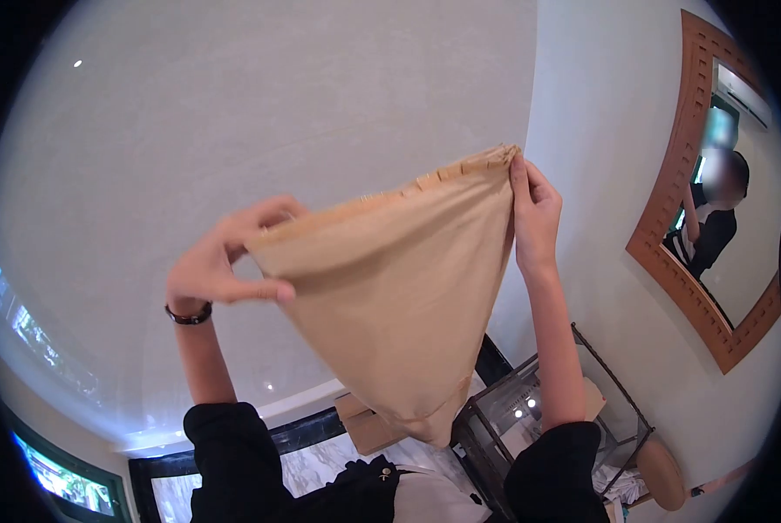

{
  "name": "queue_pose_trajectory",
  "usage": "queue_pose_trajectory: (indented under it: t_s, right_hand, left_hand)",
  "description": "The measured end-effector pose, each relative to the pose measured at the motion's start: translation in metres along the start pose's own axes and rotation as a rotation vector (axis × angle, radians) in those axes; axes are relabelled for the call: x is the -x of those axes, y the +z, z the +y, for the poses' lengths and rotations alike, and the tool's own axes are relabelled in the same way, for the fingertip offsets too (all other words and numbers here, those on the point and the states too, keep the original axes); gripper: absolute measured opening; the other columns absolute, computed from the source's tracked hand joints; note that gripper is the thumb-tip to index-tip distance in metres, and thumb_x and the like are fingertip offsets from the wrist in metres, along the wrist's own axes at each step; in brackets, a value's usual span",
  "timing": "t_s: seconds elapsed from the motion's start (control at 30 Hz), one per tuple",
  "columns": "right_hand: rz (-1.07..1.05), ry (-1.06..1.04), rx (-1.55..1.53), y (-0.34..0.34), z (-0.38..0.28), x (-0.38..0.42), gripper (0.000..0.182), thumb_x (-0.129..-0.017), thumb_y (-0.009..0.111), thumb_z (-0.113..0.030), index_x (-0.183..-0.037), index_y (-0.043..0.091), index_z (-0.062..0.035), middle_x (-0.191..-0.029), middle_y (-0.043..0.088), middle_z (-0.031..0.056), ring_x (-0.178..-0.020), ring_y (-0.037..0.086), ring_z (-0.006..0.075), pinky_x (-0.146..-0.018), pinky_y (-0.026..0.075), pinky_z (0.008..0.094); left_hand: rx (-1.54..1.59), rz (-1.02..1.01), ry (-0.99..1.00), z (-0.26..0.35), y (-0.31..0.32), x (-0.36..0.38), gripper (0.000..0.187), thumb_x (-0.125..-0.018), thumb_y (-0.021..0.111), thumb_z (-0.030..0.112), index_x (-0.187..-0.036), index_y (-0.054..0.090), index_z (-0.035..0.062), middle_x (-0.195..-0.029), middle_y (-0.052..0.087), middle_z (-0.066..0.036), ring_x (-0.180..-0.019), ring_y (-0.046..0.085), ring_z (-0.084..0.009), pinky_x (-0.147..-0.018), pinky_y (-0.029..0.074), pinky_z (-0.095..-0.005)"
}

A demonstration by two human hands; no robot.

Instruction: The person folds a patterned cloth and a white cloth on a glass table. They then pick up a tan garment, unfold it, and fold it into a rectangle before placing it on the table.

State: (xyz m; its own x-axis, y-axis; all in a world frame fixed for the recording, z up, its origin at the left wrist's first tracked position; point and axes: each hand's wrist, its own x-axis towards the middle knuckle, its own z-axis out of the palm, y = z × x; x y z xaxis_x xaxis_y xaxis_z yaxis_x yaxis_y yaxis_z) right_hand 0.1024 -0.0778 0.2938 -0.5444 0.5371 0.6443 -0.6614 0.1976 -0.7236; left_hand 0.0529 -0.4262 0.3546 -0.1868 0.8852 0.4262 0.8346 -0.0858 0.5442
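Observation:
A beige cloth (395, 296) with a gathered, elastic-looking upper edge is spread between my two hands, its lower end hanging in a rounded point. My right hand (537, 207) is closed on its upper right corner, the thumb pressed against the bunched edge. At the left corner my left hand (233, 253), slightly blurred, is curved around the cloth's edge. The left thumb lies across the front while the fingers reach along the top; some fingertips are hidden behind the fabric. A dark bracelet (188, 314) circles my left wrist.
A glass-sided, metal-framed case (530, 410) stands below right, with a brown rounded object (661, 475) beside it. A cardboard box (362, 423) shows behind the cloth. On the right wall hangs a wood-framed mirror (669, 222) with a person's reflection. Pale wall (277, 96) fills the background.

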Motion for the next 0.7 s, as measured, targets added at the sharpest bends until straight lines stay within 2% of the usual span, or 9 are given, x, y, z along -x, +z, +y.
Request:
queue_pose_trajectory:
  t_s: [0.13,0.23,0.33,0.43,0.5,0.53,0.6,0.63,0.7]
  right_hand:
    - [-0.156,-0.044,0.09,-0.001,-0.005,-0.031,0.038,-0.095,0.06,-0.032,-0.107,0.068,0.0031,-0.092,0.067,0.0025,-0.084,0.055,0.0075,-0.08,0.044,0.0232]
    - [-0.295,-0.023,0.15,0.002,0.003,-0.063,0.04,-0.094,0.062,-0.034,-0.105,0.069,0.003,-0.091,0.067,0.0022,-0.084,0.055,0.0076,-0.079,0.044,0.0237]
    - [-0.315,-0.125,0.264,0.007,-0.003,-0.09,0.041,-0.093,0.062,-0.036,-0.1,0.07,0.0032,-0.088,0.066,0.0014,-0.083,0.055,0.0071,-0.078,0.044,0.0235]
    - [-0.342,-0.184,0.327,0.017,-0.013,-0.108,0.042,-0.093,0.061,-0.037,-0.095,0.069,0.0037,-0.084,0.065,0.0012,-0.08,0.056,0.0072,-0.074,0.045,0.023]
    - [-0.364,-0.209,0.447,0.018,-0.022,-0.122,0.041,-0.095,0.058,-0.036,-0.094,0.068,0.004,-0.081,0.065,0.0029,-0.077,0.06,0.0092,-0.07,0.047,0.024]
    - [-0.35,-0.213,0.455,0.021,-0.025,-0.127,0.043,-0.096,0.056,-0.039,-0.099,0.068,0.0024,-0.083,0.065,0.0039,-0.077,0.059,0.0116,-0.071,0.047,0.0264]
    - [-0.328,-0.223,0.471,0.026,-0.032,-0.132,0.048,-0.097,0.052,-0.045,-0.109,0.068,-0.0007,-0.087,0.065,0.0061,-0.078,0.056,0.0165,-0.073,0.046,0.0312]
    - [-0.285,-0.159,0.51,0.026,-0.042,-0.132,0.042,-0.095,0.056,-0.042,-0.094,0.072,-0.0031,-0.065,0.052,-0.0025,-0.059,0.04,0.0102,-0.057,0.037,0.0276]
    - [-0.255,-0.207,0.417,0.025,-0.047,-0.134,0.041,-0.095,0.057,-0.042,-0.094,0.072,-0.0037,-0.064,0.05,-0.0025,-0.058,0.039,0.0098,-0.056,0.036,0.0273]
  left_hand:
    - [-0.308,0.174,-0.215,0.004,-0.03,-0.014,0.028,-0.073,0.081,0.008,-0.094,0.064,0.0009,-0.111,0.058,-0.009,-0.095,0.055,-0.0121,-0.083,0.045,-0.0259]
    - [-0.088,0.095,-0.479,0.011,-0.057,-0.025,0.034,-0.073,0.081,0.007,-0.101,0.064,-0.0013,-0.101,0.063,-0.002,-0.091,0.057,-0.0077,-0.081,0.046,-0.0241]
    - [-0.107,0.185,-0.402,-0.002,-0.085,-0.033,0.035,-0.076,0.078,0.012,-0.103,0.064,-0.0028,-0.089,0.064,0.002,-0.08,0.056,-0.0055,-0.073,0.047,-0.0223]
    - [-0.417,0.234,-0.382,-0.02,-0.111,-0.051,0.033,-0.08,0.073,0.015,-0.108,0.063,-0.0015,-0.091,0.063,0.001,-0.081,0.056,-0.0047,-0.07,0.046,-0.022]
    - [-0.388,0.315,-0.277,-0.026,-0.123,-0.057,0.033,-0.083,0.071,0.017,-0.108,0.063,-0.0016,-0.091,0.063,0.001,-0.081,0.056,-0.0044,-0.068,0.045,-0.0219]
    - [-0.372,0.358,-0.226,-0.028,-0.128,-0.059,0.032,-0.085,0.069,0.019,-0.109,0.062,-0.0017,-0.092,0.063,0.001,-0.082,0.056,-0.0042,-0.068,0.045,-0.0218]
    - [-0.415,0.372,-0.249,-0.023,-0.143,-0.063,0.047,-0.087,0.069,0.022,-0.125,0.054,-0.0004,-0.103,0.062,-0.001,-0.092,0.057,-0.0079,-0.077,0.046,-0.0243]
    - [-0.438,0.38,-0.26,-0.023,-0.147,-0.065,0.054,-0.088,0.069,0.023,-0.133,0.049,0.0003,-0.109,0.062,-0.002,-0.097,0.058,-0.0098,-0.082,0.047,-0.0256]
    - [-0.268,0.532,-0.141,-0.027,-0.144,-0.07,0.057,-0.089,0.068,0.025,-0.136,0.047,0.0011,-0.112,0.061,-0.002,-0.098,0.058,-0.0109,-0.084,0.047,-0.0264]
